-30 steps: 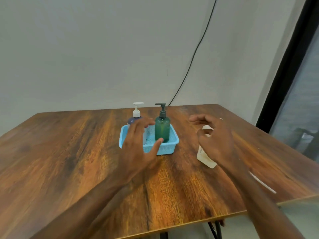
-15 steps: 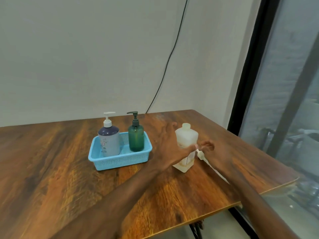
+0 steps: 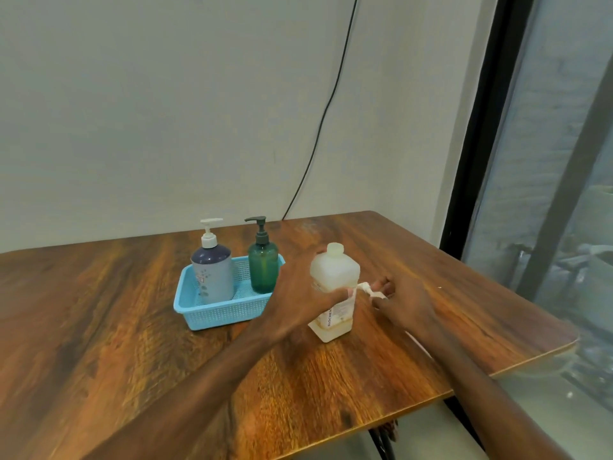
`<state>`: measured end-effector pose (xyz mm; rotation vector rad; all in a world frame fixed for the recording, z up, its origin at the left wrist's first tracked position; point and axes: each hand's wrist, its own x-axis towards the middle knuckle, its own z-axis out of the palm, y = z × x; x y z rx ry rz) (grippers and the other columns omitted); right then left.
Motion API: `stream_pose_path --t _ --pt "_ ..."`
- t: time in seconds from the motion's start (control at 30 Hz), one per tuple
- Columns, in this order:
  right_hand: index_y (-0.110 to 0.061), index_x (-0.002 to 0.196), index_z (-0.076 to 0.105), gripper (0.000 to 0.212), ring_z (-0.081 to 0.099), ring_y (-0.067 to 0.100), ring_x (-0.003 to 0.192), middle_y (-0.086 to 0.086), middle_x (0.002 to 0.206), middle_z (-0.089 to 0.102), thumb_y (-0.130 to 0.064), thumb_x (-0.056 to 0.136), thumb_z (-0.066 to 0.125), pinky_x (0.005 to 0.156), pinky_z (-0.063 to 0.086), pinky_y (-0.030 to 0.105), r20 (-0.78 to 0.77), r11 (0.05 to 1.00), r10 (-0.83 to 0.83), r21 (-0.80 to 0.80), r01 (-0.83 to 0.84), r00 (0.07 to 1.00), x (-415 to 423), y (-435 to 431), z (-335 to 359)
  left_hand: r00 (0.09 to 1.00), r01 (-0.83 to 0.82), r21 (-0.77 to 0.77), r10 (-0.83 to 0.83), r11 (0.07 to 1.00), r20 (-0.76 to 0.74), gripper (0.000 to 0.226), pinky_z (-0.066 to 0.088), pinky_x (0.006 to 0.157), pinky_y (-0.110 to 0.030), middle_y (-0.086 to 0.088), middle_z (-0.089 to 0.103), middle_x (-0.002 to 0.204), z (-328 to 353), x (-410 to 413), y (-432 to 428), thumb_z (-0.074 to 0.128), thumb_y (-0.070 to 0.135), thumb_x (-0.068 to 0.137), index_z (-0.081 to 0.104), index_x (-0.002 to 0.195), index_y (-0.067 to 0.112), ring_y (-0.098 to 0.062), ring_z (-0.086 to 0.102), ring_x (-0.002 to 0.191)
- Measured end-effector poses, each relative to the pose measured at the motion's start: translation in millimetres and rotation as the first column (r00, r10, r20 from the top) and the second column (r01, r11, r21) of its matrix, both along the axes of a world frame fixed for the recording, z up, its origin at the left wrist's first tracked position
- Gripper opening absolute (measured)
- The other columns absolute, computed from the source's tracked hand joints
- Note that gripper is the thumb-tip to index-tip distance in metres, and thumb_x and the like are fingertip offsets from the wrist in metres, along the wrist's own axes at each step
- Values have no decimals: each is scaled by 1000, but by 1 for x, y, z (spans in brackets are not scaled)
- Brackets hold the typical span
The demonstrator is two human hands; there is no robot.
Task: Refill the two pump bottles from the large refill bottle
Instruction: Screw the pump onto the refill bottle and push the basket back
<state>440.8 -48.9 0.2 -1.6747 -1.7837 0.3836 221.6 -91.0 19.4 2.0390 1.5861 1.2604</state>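
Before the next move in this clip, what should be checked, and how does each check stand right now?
1. Refill bottle upright on table: ok.
2. Left hand grips the refill bottle: ok.
3. Cap off for pouring: not ok, still on.
4. White-pump bottle and green pump bottle upright in basket: ok.
5. Pump heads removed: not ok, both on.
6. Right hand pinches a small white piece; what it is: cannot tell.

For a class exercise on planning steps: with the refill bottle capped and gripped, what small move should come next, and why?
Probably free the right hand, which pinches a small white piece, and bring it to the cap: the left hand grips the refill bottle upright on the table, and nothing pours while capped.
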Motion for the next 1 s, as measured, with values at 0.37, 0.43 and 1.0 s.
stream_pose_path --t 0.37,0.43,1.0 --pt "-17 114 70 31 72 5 89 -7 102 74 -17 84 79 78 60 22 -512 908 311 409 -91 801 -39 -42 125 997 38 -6 -38 999 61 91 51 72 -10 15 61 130 -5 -5 -7 86 53 74 42 150 33 -5 60 110" --pt "-15 113 72 27 73 8 90 -4 102 75 -13 86 77 81 62 31 -530 862 385 499 -89 755 -47 -47 145 997 48 -16 -47 999 65 90 49 69 -7 19 55 126 -5 -6 -7 86 49 76 40 151 32 -4 58 109" --pt "-14 115 72 26 73 9 92 -6 103 75 -19 89 73 83 61 36 -424 734 446 677 -51 788 -78 -33 190 997 60 -57 -57 997 45 86 56 86 -20 17 57 137 -15 -5 1 83 55 77 38 149 38 -6 59 118"
